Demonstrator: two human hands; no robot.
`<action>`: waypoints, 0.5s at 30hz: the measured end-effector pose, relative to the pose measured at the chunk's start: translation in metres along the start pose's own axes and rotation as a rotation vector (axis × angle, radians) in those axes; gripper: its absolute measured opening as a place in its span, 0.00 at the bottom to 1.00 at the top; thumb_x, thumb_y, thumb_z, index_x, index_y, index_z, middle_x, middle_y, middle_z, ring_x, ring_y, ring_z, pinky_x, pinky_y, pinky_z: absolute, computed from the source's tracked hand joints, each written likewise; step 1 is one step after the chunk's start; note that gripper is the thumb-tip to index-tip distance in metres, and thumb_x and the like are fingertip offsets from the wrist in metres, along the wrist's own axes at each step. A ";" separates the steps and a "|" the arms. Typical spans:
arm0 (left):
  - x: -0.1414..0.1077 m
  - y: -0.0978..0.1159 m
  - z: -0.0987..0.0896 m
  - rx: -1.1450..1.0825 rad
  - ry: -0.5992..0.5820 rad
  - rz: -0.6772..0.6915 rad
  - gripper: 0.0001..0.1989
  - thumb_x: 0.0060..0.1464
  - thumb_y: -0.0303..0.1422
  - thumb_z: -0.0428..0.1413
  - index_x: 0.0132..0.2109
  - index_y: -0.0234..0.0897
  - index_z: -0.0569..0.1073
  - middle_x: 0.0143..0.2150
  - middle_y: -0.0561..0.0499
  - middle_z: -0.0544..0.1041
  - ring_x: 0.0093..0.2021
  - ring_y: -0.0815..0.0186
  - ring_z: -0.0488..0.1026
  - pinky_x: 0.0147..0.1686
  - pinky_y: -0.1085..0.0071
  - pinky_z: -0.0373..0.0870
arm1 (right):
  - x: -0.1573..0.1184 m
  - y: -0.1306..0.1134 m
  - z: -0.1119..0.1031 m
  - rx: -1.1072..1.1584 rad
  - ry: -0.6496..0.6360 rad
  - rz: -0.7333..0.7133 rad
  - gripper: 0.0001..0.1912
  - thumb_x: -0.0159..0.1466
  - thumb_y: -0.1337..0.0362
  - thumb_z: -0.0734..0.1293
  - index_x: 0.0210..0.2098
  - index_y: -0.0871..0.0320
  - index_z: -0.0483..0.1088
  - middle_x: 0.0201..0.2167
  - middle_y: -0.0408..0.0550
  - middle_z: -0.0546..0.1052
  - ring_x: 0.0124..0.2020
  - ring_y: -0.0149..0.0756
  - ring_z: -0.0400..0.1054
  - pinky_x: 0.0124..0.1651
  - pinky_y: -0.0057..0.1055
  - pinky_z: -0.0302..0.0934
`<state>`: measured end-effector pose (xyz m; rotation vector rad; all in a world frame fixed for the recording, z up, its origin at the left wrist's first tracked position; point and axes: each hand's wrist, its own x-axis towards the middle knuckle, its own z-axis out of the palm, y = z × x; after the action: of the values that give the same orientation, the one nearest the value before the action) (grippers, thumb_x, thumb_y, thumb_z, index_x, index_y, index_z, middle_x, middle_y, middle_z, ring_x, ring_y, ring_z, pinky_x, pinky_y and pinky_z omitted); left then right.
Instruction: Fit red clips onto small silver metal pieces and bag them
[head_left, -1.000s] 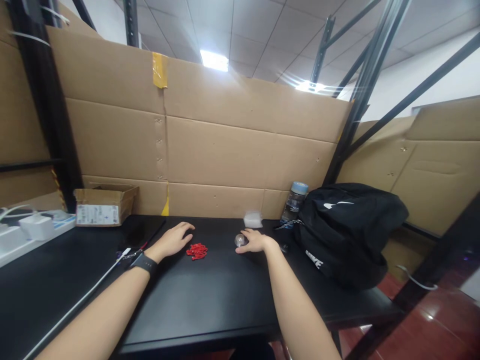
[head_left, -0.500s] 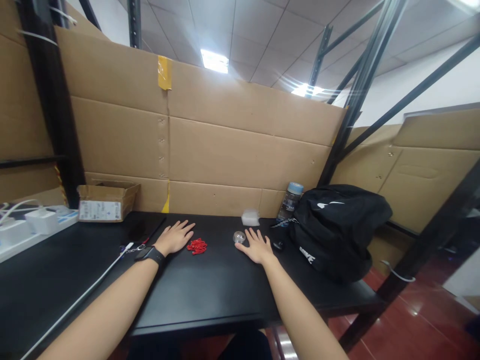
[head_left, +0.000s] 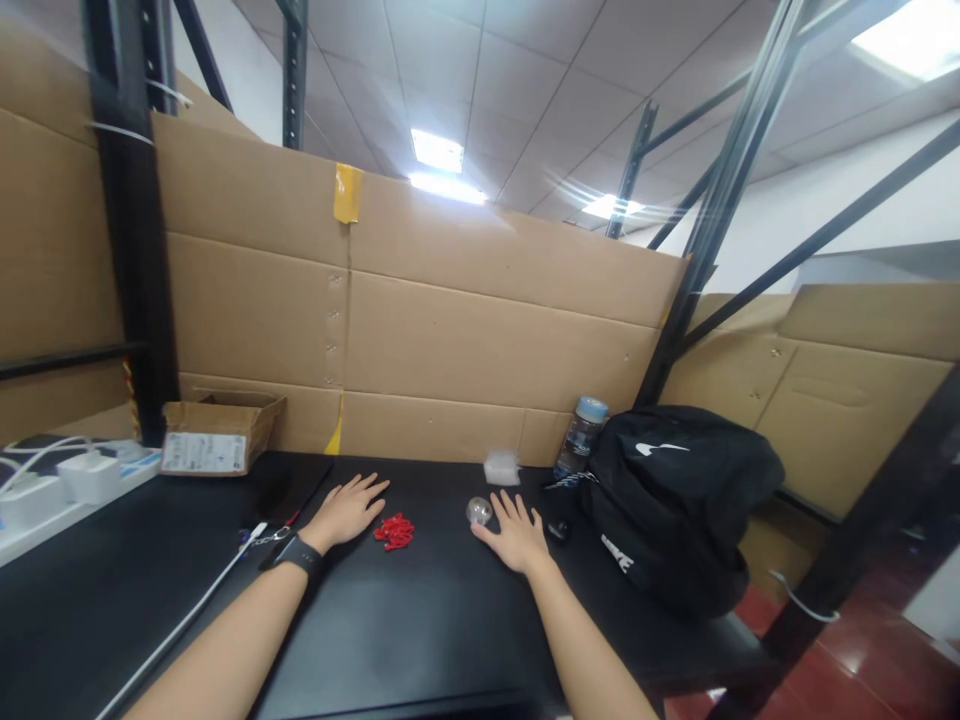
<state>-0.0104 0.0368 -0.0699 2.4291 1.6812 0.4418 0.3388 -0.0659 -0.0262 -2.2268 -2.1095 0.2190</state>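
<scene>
Palm down on the black table [head_left: 420, 620], my left hand [head_left: 346, 512] has its fingers spread and holds nothing. Just right of it lies a small heap of red pieces [head_left: 394, 532]. My right hand [head_left: 515, 530] also rests flat with fingers apart. Its thumb is beside a small clear round object [head_left: 479, 512], close to or touching it. Behind that object is a translucent white item [head_left: 502, 468]. A small black object [head_left: 558, 530] lies right of my right hand.
A black backpack [head_left: 675, 510] and a bottle with a blue lid [head_left: 581, 440] stand on the right. At the left are an open cardboard box [head_left: 217, 440], a white power strip [head_left: 82, 505] and a white cable [head_left: 184, 620]. A cardboard wall [head_left: 465, 350] closes the back.
The camera view has tilted upward, so the table and everything on it appear lower. Both hands stay in about the same place on the table.
</scene>
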 end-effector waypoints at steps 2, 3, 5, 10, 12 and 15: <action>-0.001 0.000 -0.001 -0.003 0.007 0.002 0.29 0.64 0.49 0.42 0.69 0.50 0.63 0.73 0.50 0.57 0.72 0.46 0.50 0.66 0.43 0.50 | 0.000 0.000 0.000 -0.006 0.003 0.005 0.48 0.62 0.30 0.48 0.73 0.48 0.43 0.75 0.44 0.40 0.75 0.51 0.28 0.71 0.54 0.28; -0.002 0.001 -0.002 -0.002 0.012 0.001 0.29 0.64 0.49 0.42 0.69 0.50 0.63 0.73 0.50 0.57 0.72 0.47 0.50 0.66 0.43 0.50 | 0.000 0.000 -0.001 -0.006 0.005 0.005 0.48 0.62 0.30 0.48 0.73 0.48 0.43 0.75 0.44 0.40 0.75 0.51 0.28 0.71 0.54 0.28; -0.005 0.004 -0.004 0.004 0.013 -0.003 0.29 0.65 0.48 0.42 0.69 0.50 0.63 0.73 0.50 0.57 0.72 0.47 0.50 0.66 0.43 0.50 | 0.000 -0.001 -0.002 0.000 0.008 0.007 0.48 0.62 0.30 0.48 0.73 0.48 0.44 0.75 0.43 0.40 0.75 0.51 0.29 0.71 0.54 0.29; -0.012 0.014 -0.012 0.018 0.015 -0.003 0.28 0.65 0.46 0.42 0.69 0.48 0.63 0.72 0.50 0.57 0.72 0.48 0.51 0.66 0.45 0.50 | -0.004 -0.003 -0.006 -0.005 -0.003 0.016 0.46 0.63 0.31 0.49 0.73 0.47 0.44 0.75 0.43 0.40 0.75 0.50 0.29 0.71 0.53 0.30; -0.014 0.016 -0.013 0.021 0.018 -0.005 0.28 0.65 0.46 0.42 0.68 0.48 0.63 0.72 0.50 0.58 0.72 0.48 0.51 0.67 0.46 0.50 | -0.005 -0.004 -0.007 -0.008 -0.006 0.014 0.46 0.63 0.31 0.49 0.73 0.48 0.43 0.75 0.43 0.40 0.75 0.50 0.29 0.71 0.53 0.30; -0.014 0.015 -0.012 0.018 0.015 -0.004 0.28 0.65 0.46 0.42 0.68 0.48 0.64 0.72 0.50 0.58 0.72 0.48 0.52 0.67 0.46 0.51 | -0.007 -0.004 -0.007 -0.001 -0.003 0.011 0.46 0.63 0.31 0.49 0.73 0.49 0.45 0.75 0.44 0.41 0.75 0.51 0.30 0.71 0.54 0.30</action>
<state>-0.0052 0.0181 -0.0561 2.4410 1.7028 0.4480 0.3354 -0.0718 -0.0183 -2.2402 -2.1000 0.2216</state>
